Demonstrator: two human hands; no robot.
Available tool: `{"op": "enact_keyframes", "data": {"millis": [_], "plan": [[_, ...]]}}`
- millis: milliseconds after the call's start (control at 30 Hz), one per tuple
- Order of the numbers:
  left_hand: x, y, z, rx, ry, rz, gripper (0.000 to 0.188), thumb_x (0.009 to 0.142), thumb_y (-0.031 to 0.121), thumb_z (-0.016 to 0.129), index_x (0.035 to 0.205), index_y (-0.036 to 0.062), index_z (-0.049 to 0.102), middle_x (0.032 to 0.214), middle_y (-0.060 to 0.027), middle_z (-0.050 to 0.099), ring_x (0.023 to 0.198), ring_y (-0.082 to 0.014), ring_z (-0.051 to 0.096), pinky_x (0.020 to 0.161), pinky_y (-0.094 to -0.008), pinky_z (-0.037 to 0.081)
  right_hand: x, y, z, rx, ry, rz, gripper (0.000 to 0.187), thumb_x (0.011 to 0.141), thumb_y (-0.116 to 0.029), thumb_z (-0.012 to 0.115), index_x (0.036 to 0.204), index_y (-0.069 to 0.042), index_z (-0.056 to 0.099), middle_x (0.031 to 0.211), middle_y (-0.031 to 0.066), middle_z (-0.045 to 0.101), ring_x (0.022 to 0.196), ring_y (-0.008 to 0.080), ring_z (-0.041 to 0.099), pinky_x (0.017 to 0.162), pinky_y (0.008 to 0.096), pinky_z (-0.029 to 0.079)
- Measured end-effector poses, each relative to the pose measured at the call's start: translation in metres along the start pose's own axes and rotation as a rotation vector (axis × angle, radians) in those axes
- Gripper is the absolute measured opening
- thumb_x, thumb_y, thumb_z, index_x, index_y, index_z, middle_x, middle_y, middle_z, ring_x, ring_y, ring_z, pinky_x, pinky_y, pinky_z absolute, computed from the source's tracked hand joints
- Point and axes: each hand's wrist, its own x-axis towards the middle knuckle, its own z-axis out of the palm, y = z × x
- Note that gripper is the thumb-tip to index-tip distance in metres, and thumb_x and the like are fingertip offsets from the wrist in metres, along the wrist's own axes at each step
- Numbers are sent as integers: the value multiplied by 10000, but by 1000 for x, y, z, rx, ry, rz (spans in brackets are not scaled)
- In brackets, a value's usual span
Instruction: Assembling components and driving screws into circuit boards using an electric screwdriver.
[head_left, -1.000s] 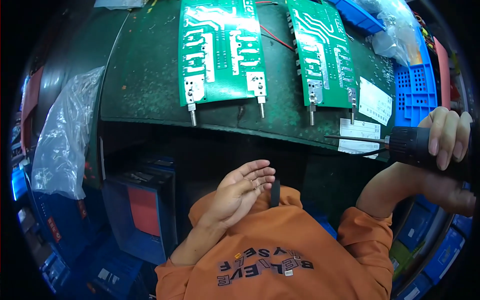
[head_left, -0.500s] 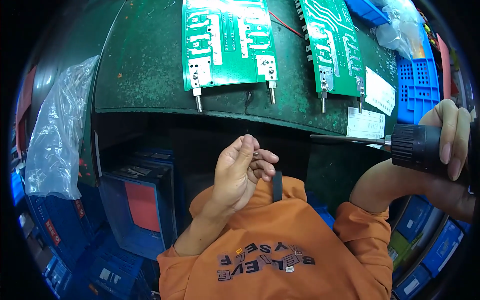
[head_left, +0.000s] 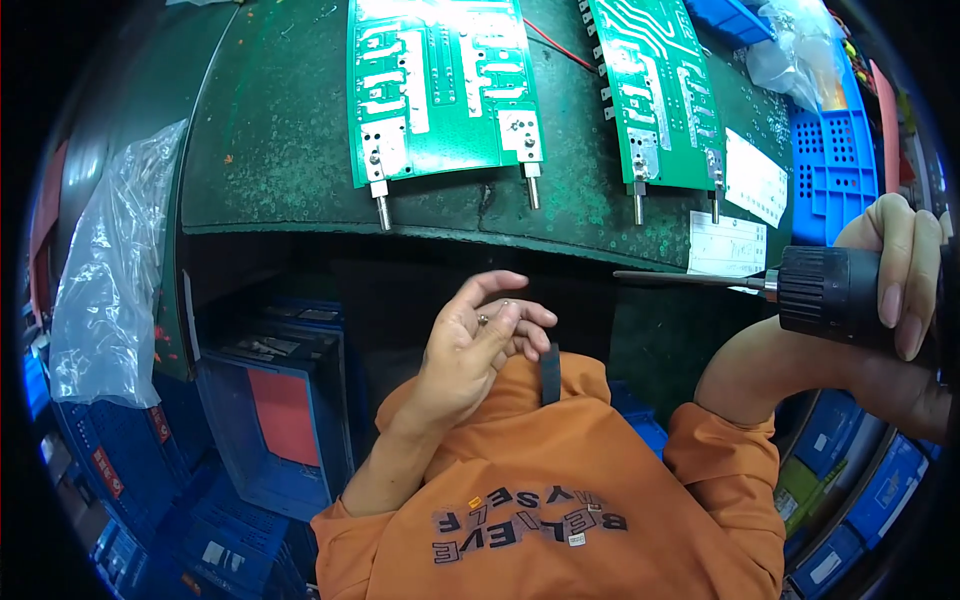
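Observation:
My left hand (head_left: 462, 350) is in front of the bench edge, palm turned up and fingers curled. Small metal screws (head_left: 484, 320) lie among its fingers; how many is hidden. At the right, my right hand (head_left: 903, 265) grips a black power screwdriver (head_left: 828, 288), its long thin bit pointing left, level with the bench edge. A green circuit board (head_left: 450, 125) lies on the bench ahead of my left hand, with two metal posts sticking out past its near edge. To its right lies a second green circuit board (head_left: 655, 110) with similar posts.
Two white paper slips (head_left: 757, 178) lie right of the boards, near a blue perforated basket (head_left: 838, 165). A red wire (head_left: 560, 45) runs between the boards. At left hang clear plastic bags (head_left: 110, 280). A blue bin (head_left: 285, 480) stands below the dark green bench top (head_left: 270, 150).
My left index finger has lifted and straightened away from the thumb, and the thumb has moved down over the other fingers. The view has shifted slightly. My right hand keeps its grip.

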Motion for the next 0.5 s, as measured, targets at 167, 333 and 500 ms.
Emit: {"op": "enact_keyframes", "data": {"millis": [167,333,500], "plan": [[5,3,-5,-29,-128,-15,216,898,103,467,1072,-24,478,929,-157,587,753,-146,585,656,-237,474,-1,3,-3,11,-9,-2,749,758,-637,404,1091,33,373,698,136,453,467,215,494,399,301,450],[9,0,8,-149,-38,-26,223,886,120,501,1063,-15,515,936,-142,593,761,-123,578,654,-221,474,0,8,-1,19,-23,-4,743,753,-631,416,1087,31,374,694,131,455,465,210,494,398,296,449],[8,1,21,-136,-37,24,219,891,120,487,1077,6,506,878,-99,591,676,-99,527,615,-198,439,-8,7,13,27,-43,-7,737,748,-625,428,1082,29,375,691,126,456,463,205,494,398,290,448]]}}
